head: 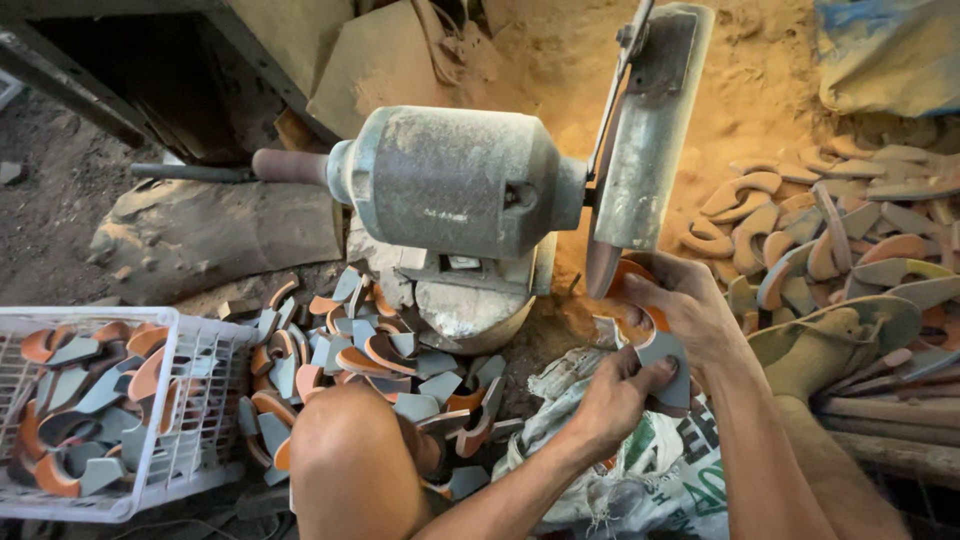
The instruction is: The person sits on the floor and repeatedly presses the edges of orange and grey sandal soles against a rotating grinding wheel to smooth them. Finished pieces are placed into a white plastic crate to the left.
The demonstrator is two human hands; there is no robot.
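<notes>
**Both hands press a curved piece to the grinder wheel**

Left hand [615, 395] closed on the lower grey end of a curved orange-and-grey piece [662, 350], thumb on top. Right hand [690, 310] clamps the upper orange end, fingers curled over it. The piece's top edge meets the lower rim of the grinding wheel [603, 262], which sits under a metal guard [650, 130] at the right end of a dusty grey bench grinder [455, 180]. The piece is held above a printed sack [660, 470] on the person's lap.

Loose pile of similar pieces [370, 360] on the ground below the motor, beside a bare knee [350, 460]. White plastic basket [200, 400] at lower left holds more. Another heap [830, 230] lies at right on orange dust.
</notes>
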